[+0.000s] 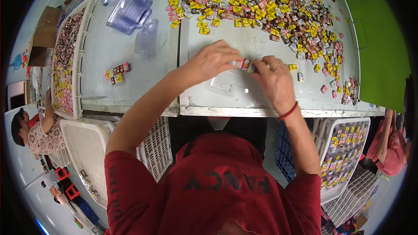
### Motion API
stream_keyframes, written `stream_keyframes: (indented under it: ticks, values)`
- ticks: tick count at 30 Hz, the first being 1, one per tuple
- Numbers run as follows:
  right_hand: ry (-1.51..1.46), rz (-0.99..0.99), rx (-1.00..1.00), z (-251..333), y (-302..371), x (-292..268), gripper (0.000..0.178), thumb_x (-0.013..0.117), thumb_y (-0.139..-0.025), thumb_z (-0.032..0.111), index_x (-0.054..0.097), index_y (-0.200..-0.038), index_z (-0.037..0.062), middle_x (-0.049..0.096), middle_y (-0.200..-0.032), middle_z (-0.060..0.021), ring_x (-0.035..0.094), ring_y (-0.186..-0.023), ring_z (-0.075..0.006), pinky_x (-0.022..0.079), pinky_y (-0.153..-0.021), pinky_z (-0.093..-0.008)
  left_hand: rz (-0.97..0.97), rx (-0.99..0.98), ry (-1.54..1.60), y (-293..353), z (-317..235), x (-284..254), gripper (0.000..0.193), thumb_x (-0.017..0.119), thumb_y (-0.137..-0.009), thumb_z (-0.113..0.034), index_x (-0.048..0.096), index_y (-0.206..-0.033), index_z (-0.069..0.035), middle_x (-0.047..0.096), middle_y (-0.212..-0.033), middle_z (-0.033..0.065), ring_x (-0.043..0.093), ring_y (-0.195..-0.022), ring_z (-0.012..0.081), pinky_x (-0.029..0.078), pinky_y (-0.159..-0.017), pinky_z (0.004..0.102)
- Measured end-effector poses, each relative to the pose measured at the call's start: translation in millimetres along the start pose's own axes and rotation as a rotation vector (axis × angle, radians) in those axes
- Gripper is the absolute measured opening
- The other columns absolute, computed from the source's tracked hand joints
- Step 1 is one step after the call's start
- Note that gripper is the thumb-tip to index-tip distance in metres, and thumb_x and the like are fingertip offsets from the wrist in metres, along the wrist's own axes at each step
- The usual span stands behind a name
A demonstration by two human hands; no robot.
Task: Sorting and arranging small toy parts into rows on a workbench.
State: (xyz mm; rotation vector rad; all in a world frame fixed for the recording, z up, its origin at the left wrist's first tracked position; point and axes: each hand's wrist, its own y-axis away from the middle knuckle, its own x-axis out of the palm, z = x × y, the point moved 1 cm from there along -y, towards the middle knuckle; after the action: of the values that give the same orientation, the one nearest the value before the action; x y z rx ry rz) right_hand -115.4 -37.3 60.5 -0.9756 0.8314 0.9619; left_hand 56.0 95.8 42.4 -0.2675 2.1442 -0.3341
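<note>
While the left hand (212,61) and right hand (273,79) meet fingertip to fingertip, both pinch a short row of small wrapped candies (243,64) just above a clear plastic tray (226,82) on the near table (130,48). A heap of loose candies (265,4) lies far right; a small candy cluster (117,73) sits left.

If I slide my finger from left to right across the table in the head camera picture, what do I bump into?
White tray of candies → little row of candies → clear plastic molds → left hand → small candies pinched between both hands → right hand → big candy pile → green sheet.
</note>
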Motion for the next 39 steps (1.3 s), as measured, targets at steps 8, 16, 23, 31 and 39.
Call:
stream_keyframes:
  ticks: [8,16,23,31,39]
  values:
    - [-0.016,-0.03,0.044,43.4,15.7,40.4,0.032,0.072,-0.072,0.01,0.065,-0.103,0.0042,0.057,-0.09,-0.0087,0.055,-0.081,-0.0262,0.045,-0.071,-0.0369,0.059,-0.015,-0.077,45.3,5.1,-4.1,0.027,0.07,-0.073,-0.009,0.065,-0.099,-0.004,0.063,-0.099,0.0058,0.057,-0.092,0.0236,0.049,-0.083,0.0329]
    - [-0.12,-0.247,0.219,57.8,28.4,53.5,0.034,0.073,-0.07,0.003,0.065,-0.102,0.0002,0.063,-0.099,-0.013,0.058,-0.088,-0.0296,0.048,-0.076,-0.0367,-0.243,-0.068,0.01,62.9,2.2,14.0,0.026,0.073,-0.069,-0.006,0.066,-0.094,-0.003,0.064,-0.097,0.0073,0.059,-0.091,0.0251,0.05,-0.08,0.0339]
    - [-0.104,-0.228,0.199,59.0,25.7,54.9,0.03,0.072,-0.071,0.0,0.065,-0.099,-0.0024,0.063,-0.102,-0.0149,0.057,-0.089,-0.031,0.049,-0.077,-0.0377,-0.334,-0.113,0.001,69.0,0.7,23.4,0.024,0.072,-0.072,-0.005,0.066,-0.095,-0.002,0.063,-0.1,0.008,0.059,-0.095,0.0261,0.05,-0.082,0.0346]
    - [-0.108,-0.39,0.206,64.7,34.9,65.7,0.031,0.068,-0.072,-0.008,0.064,-0.103,-0.0035,0.061,-0.108,-0.0162,0.057,-0.095,-0.033,0.049,-0.081,-0.0365,-0.294,-0.102,-0.047,72.0,-8.7,21.6,0.025,0.07,-0.075,-0.006,0.064,-0.1,-0.002,0.06,-0.107,0.0094,0.057,-0.101,0.0278,0.049,-0.084,0.0352]
    - [0.126,-0.112,0.236,82.8,50.0,71.7,0.063,0.063,-0.084,0.032,0.043,-0.13,-0.0073,0.043,-0.137,-0.0199,0.039,-0.125,-0.0395,0.03,-0.103,-0.0545,-0.291,-0.163,-0.037,76.7,-14.6,24.7,0.029,0.068,-0.077,-0.004,0.062,-0.105,-0.001,0.059,-0.11,0.0111,0.055,-0.105,0.0303,0.047,-0.089,0.0382]
